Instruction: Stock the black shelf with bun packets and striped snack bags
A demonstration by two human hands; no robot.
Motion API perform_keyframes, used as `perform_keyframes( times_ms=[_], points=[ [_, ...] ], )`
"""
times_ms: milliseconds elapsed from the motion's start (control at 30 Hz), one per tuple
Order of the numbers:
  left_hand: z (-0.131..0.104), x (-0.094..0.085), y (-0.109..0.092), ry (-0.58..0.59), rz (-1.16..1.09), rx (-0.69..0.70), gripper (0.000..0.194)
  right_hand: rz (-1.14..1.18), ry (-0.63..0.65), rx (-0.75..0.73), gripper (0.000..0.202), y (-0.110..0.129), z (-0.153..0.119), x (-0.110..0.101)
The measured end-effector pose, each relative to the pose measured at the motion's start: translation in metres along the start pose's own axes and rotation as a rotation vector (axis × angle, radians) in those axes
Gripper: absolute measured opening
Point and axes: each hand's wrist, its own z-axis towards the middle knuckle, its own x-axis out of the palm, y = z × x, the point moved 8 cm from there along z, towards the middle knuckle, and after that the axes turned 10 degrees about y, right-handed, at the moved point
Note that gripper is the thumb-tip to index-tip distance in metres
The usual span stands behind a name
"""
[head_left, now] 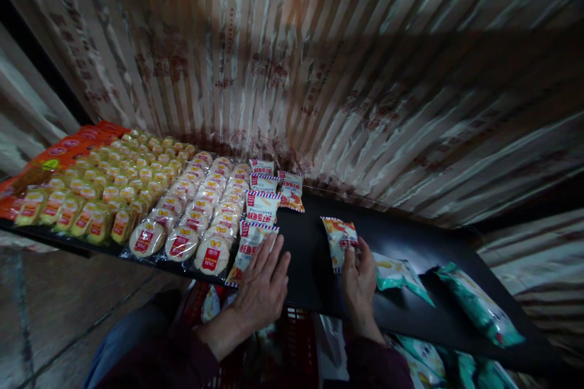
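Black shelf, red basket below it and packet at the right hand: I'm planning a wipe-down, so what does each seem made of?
Black shelf: smooth with a soft sheen, perhaps painted metal or coated board. Red basket: likely moulded plastic, judging by its slotted rim; finish too dim to judge. Packet at the right hand: probably thin, faintly shiny plastic film, given its striped, flattened end seals.

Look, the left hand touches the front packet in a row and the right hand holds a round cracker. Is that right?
Not quite: the head view shows the right hand holding a small white-and-orange packet. The left hand does touch the front packet in a row.
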Motion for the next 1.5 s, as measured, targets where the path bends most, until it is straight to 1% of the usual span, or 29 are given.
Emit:
perform_keyframes(
  times_ms=[67, 133, 233, 300, 400, 533, 633, 733, 800, 867, 933, 967, 1067, 1167, 1233, 1267, 1300, 1333, 1400, 1433, 1500],
  points=[
    [-0.006, 0.007, -0.018, 0.044, -0.046, 0.077, 0.044, -0.100, 0.004, -0.061, 0.073, -0.003, 0.005, -0.002],
    [-0.013, 0.017, -0.034, 0.116, -0.106, 0.138, 0.043, -0.202, 0.023, -0.138, 0.076, -0.003, 0.009, 0.000],
    [-0.020, 0.033, -0.047, 0.239, -0.195, 0.169, 0.044, -0.351, 0.061, -0.255, 0.075, 0.003, 0.008, 0.005],
    [-0.021, 0.039, -0.051, 0.292, -0.227, 0.180, 0.046, -0.416, 0.084, -0.296, 0.071, 0.009, 0.004, 0.006],
    [-0.016, 0.046, -0.046, 0.342, -0.250, 0.152, 0.050, -0.415, 0.100, -0.318, 0.065, 0.018, -0.001, 0.003],
    [-0.010, 0.054, -0.036, 0.375, -0.307, 0.094, 0.052, -0.277, 0.100, -0.340, 0.057, 0.027, -0.005, 0.006],
    [-0.008, 0.059, -0.036, 0.394, -0.382, 0.060, 0.054, -0.181, 0.091, -0.281, 0.054, 0.023, -0.004, 0.012],
    [-0.004, 0.066, -0.044, 0.413, -0.492, 0.022, 0.059, -0.149, 0.156, -0.249, 0.044, 0.020, -0.002, 0.022],
    [0.001, 0.070, -0.046, 0.407, -0.582, -0.029, 0.063, -0.119, 0.194, -0.235, 0.037, 0.019, -0.001, 0.025],
    [0.006, 0.075, -0.043, 0.396, -0.668, -0.114, 0.066, -0.070, 0.220, -0.190, 0.034, 0.014, 0.001, 0.025],
    [0.010, 0.080, -0.038, 0.397, -0.736, -0.186, 0.066, -0.029, 0.236, -0.130, 0.036, 0.008, 0.002, 0.026],
    [0.012, 0.082, -0.036, 0.405, -0.763, -0.200, 0.066, -0.017, 0.239, -0.101, 0.039, 0.006, 0.002, 0.027],
    [0.016, 0.088, -0.033, 0.437, -0.820, -0.219, 0.066, 0.023, 0.252, -0.054, 0.050, 0.002, -0.001, 0.029],
    [0.017, 0.093, -0.031, 0.426, -0.833, -0.227, 0.066, 0.080, 0.332, -0.031, 0.063, 0.003, -0.003, 0.033],
    [0.018, 0.095, -0.030, 0.402, -0.810, -0.214, 0.067, 0.025, 0.371, 0.021, 0.069, 0.001, -0.004, 0.033],
    [0.018, 0.095, -0.029, 0.396, -0.793, -0.207, 0.067, -0.038, 0.356, 0.030, 0.070, 0.002, -0.003, 0.029],
    [0.018, 0.096, -0.029, 0.396, -0.776, -0.206, 0.068, -0.111, 0.320, 0.009, 0.069, 0.004, -0.001, 0.025],
    [0.018, 0.097, -0.029, 0.400, -0.761, -0.210, 0.068, -0.177, 0.275, -0.044, 0.069, 0.009, 0.000, 0.020],
    [0.018, 0.098, -0.028, 0.412, -0.736, -0.218, 0.067, -0.248, 0.224, -0.187, 0.068, 0.021, 0.002, 0.016],
    [0.018, 0.098, -0.028, 0.416, -0.727, -0.218, 0.066, -0.251, 0.245, -0.238, 0.068, 0.025, 0.003, 0.018],
    [0.018, 0.097, -0.028, 0.410, -0.711, -0.214, 0.066, -0.230, 0.339, -0.276, 0.066, 0.026, 0.004, 0.026]
  ],
)
